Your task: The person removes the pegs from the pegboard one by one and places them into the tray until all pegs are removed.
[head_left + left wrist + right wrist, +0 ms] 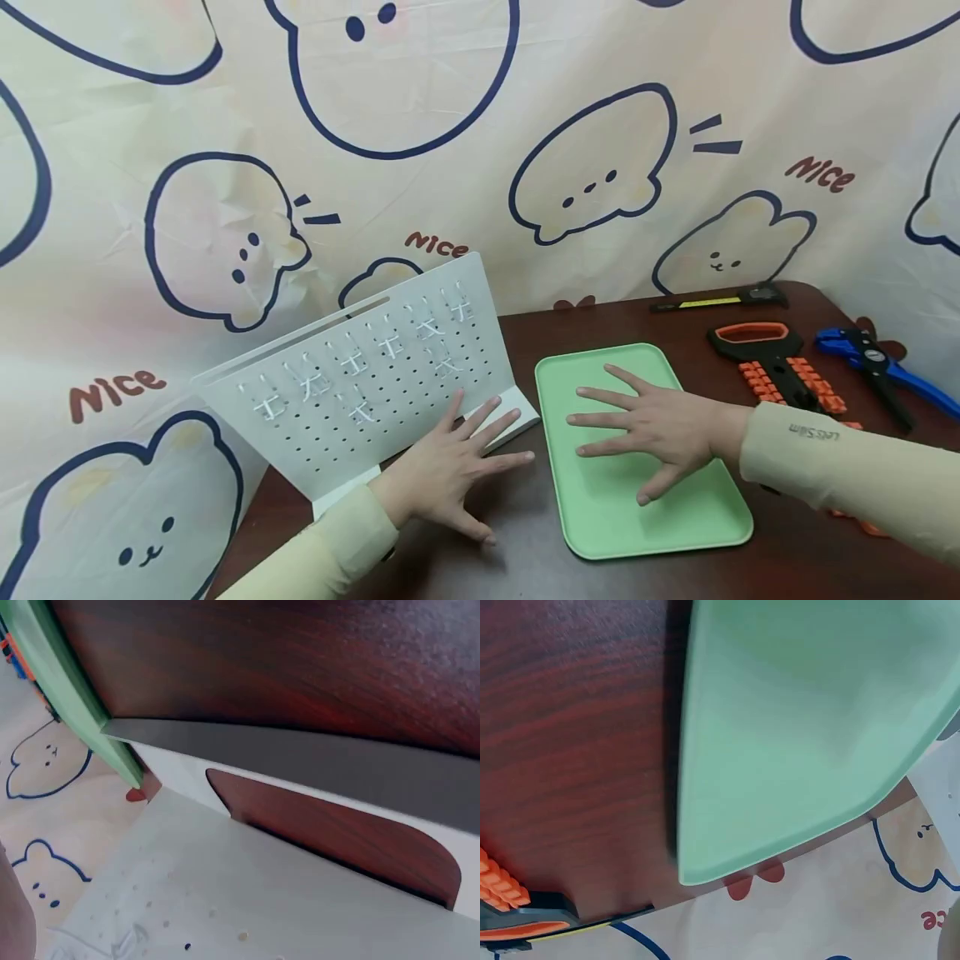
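My left hand is held with its fingers spread over the table, in front of the white pegboard. Above the green tray, my right hand spreads its fingers too, and neither hand holds anything. The pegboard stands tilted on its base, with several clear hooks fixed in its holes. In the left wrist view the base of the board shows a wide cutout, and a bit of the hand enters at the left edge. The right wrist view shows the bare inside of the tray.
Right of the tray lie a black and orange tool holder, blue-handled pliers and a black and yellow cutter knife. A printed cloth hangs behind the dark wood table.
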A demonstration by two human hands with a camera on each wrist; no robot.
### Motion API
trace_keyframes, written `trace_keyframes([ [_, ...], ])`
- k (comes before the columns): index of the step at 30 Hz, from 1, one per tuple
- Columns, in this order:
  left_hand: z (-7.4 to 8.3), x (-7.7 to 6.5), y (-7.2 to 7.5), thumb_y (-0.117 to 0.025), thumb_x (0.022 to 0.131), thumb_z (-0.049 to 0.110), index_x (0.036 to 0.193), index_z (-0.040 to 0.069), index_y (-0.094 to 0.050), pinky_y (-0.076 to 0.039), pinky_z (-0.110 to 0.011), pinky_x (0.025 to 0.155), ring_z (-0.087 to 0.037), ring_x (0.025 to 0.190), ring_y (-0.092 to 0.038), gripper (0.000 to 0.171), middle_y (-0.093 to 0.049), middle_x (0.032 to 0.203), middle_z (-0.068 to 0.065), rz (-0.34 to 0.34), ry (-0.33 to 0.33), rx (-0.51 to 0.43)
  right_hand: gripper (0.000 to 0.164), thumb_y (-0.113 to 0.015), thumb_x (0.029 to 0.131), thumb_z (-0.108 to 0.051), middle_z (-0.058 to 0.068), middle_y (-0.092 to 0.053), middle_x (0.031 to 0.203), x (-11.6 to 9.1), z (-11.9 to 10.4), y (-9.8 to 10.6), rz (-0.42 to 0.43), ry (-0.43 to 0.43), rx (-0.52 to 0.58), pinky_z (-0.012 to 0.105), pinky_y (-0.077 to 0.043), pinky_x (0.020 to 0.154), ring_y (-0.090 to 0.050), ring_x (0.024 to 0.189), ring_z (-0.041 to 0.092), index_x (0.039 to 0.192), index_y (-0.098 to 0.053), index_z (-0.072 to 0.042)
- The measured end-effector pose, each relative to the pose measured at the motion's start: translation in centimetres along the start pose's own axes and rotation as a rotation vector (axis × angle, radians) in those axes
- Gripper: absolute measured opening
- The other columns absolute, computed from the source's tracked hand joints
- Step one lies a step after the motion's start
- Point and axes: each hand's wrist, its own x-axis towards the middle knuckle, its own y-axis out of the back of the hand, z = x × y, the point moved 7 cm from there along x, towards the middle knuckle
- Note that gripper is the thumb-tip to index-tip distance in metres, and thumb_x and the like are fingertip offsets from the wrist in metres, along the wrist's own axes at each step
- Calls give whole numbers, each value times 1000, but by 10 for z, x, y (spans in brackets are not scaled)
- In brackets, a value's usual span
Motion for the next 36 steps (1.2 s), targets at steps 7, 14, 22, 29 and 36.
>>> trace_keyframes([
  [7, -9, -11, 23, -65, 71, 88, 158, 35, -41, -15, -70, 118, -39, 157, -6, 105, -16, 171, -12, 91, 33, -47, 83, -57, 87, -81, 2, -31, 167, 12, 7, 4, -9, -33, 5, 66, 7, 119, -21, 153, 40, 155, -48, -34],
  [14, -34, -34, 72, -59, 78, 87, 157, 27, -44, -11, -60, 124, -42, 155, -12, 100, -20, 169, -17, 254, 121, -88, 81, -59, 91, -74, 7, -27, 168, 34, 23, 20, 19, -173, 113, 71, -6, 117, -16, 154, 40, 157, -44, -30],
  [22, -72, -101, 136, -47, 88, 85, 165, 29, -23, -12, -56, 125, -38, 155, -14, 98, -19, 168, -18, 578, 253, -73, 80, -67, 92, -60, 10, -26, 168, 69, 50, 55, 152, -348, 291, 65, -15, 121, -17, 155, 34, 158, -42, -22],
  [29, -94, -164, 169, -59, 90, 75, 160, 16, -34, -17, -50, 124, -31, 153, -23, 95, -33, 162, -15, 876, 412, -144, 83, -62, 93, -64, 13, -36, 161, 91, 72, 69, 228, -550, 549, 63, -36, 113, -34, 147, 35, 159, -41, -17],
  [36, -120, -233, 164, -69, 97, 41, 143, -12, -34, -22, -26, 118, -9, 134, -41, 79, -42, 152, 1, 1086, 785, -377, 56, -51, 107, -40, 15, -51, 150, 112, 93, 73, 387, -734, 931, 55, -41, 112, -48, 138, 33, 150, -49, -4],
])
